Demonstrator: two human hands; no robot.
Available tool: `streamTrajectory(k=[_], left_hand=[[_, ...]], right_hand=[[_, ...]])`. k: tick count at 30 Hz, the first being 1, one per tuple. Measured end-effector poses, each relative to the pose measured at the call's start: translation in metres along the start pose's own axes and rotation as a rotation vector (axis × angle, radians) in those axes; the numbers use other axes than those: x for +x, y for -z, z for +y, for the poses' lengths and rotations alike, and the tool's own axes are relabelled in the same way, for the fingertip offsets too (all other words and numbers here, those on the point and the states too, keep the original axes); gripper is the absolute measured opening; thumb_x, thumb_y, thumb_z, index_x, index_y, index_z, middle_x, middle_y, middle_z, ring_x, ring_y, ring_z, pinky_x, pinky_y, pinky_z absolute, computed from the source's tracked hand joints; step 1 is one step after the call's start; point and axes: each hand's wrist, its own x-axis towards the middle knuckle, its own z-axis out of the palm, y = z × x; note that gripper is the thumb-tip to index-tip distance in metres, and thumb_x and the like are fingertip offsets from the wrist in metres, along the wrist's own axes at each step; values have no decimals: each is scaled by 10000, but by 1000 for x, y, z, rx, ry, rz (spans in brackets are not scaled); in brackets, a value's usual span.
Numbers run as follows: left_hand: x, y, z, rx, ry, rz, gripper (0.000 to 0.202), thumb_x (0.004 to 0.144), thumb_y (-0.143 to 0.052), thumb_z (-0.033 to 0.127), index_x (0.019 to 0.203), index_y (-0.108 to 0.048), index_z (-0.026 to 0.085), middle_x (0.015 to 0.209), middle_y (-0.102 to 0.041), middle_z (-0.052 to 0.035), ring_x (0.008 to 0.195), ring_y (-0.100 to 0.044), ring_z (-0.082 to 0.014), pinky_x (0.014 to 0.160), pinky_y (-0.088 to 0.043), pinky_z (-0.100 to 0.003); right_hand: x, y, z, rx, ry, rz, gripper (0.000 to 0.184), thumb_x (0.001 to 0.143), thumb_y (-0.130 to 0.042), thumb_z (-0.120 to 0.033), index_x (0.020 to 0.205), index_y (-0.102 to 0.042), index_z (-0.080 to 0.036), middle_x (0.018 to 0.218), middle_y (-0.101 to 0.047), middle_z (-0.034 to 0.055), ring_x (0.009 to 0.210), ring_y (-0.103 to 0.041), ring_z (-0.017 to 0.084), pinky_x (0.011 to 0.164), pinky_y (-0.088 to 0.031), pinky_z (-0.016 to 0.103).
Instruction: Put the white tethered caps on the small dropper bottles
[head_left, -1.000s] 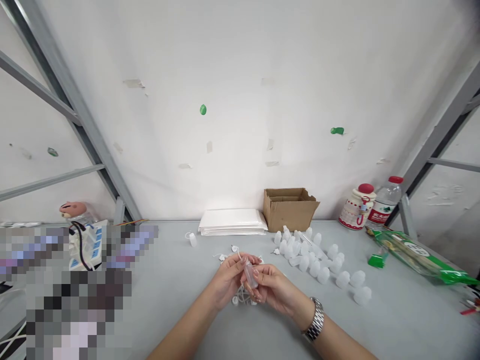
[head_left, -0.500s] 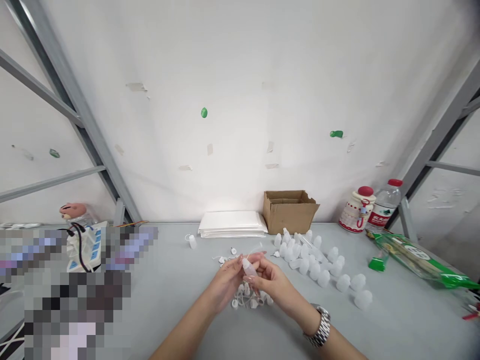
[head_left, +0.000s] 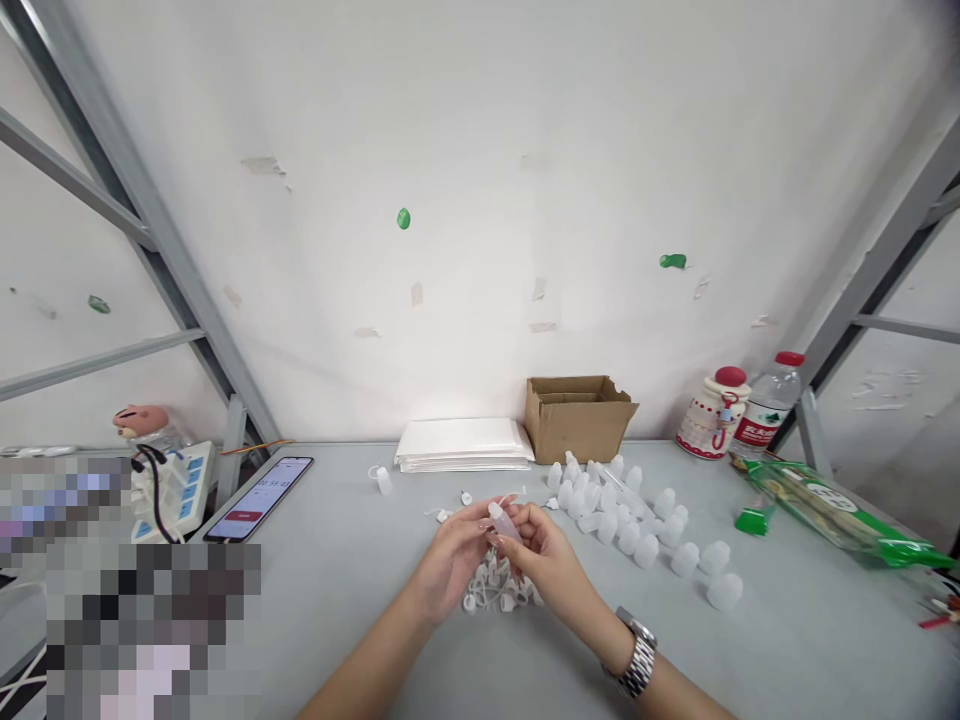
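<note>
**Two hands meet on one small bottle over the grey table**

Head view: both forearms reach in from the bottom edge and converge at the middle of the table. The left hand comes in from the lower left, palm turned inward, its fingertips drawn together at the upper end of a small clear bottle. The right hand, with a metal watch on its wrist, curls in from the lower right and pinches the bottle's body between thumb and fingers. The bottle is held above the table, tilted, its narrow tip pointing up and to the left. It is translucent and whitish; what the tip carries is too small to tell.

Directly beneath the hands lies a pile of small white caps. To the right, a loose cluster of similar bottles spreads across the table. One lone bottle stands apart at the left, near a stack of white sheets and a cardboard box by the wall. A phone lies at the far left.
</note>
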Motion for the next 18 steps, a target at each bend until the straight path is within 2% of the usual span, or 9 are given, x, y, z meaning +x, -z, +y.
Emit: streamTrajectory(k=[10, 18], left_hand=[[2, -1, -3, -41, 20, 51, 304, 724, -579, 238, 994, -654, 121, 933, -651, -103, 815, -560, -195, 715, -392, -295], [2, 1, -3, 8, -16, 5, 265, 745, -559, 215, 980, -648, 131, 940, -636, -95, 807, -550, -180, 699, -392, -273]], right_hand=[[-2, -2, -2, -47, -19, 26, 313, 717, -631, -439, 758, -448, -189, 610, -508, -51, 500, -444, 73, 439, -342, 198], [-3, -1, 0, -127, 14, 38, 263, 748, -603, -413, 749, -459, -192, 613, -498, -48, 504, -436, 81, 460, -343, 213]])
